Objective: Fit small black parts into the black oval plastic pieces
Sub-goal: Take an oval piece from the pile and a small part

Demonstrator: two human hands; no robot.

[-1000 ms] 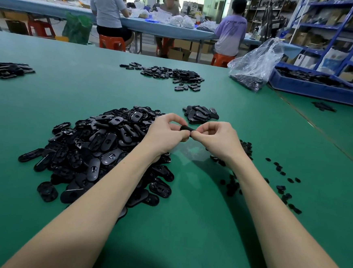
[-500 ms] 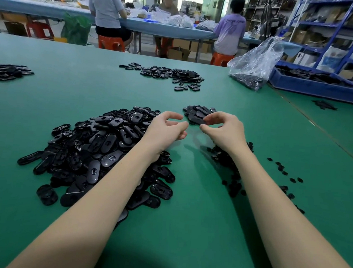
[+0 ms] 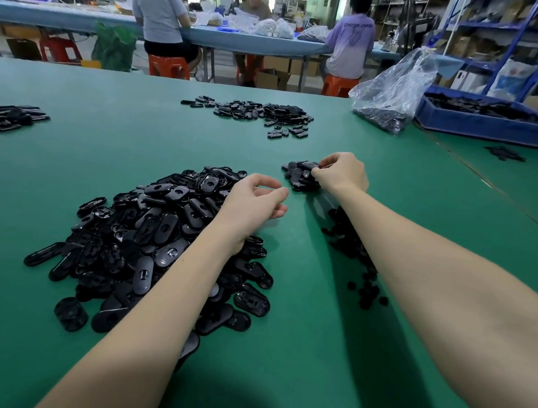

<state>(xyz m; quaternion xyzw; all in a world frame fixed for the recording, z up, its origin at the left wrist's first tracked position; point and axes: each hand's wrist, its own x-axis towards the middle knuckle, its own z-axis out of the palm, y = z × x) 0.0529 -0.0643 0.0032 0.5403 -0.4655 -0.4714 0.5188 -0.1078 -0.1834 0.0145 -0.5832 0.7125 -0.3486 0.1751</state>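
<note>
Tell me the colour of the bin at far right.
Blue bin, seen in the head view.

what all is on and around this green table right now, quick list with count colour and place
big pile of oval pieces: many, black, near left
small pile of oval pieces: several, black, centre, at the right hand
small parts: many, black, partly hidden under the right forearm
far pile: many, black, far centre
left-edge pile: many, black
plastic bag: one, clear, far right
bin: one, blue, far right
table: one, green
stools: several, orange, behind
people: three seated, at the back bench
left hand: loosely curled, empty
right hand: fingers curled at the small pile
</note>
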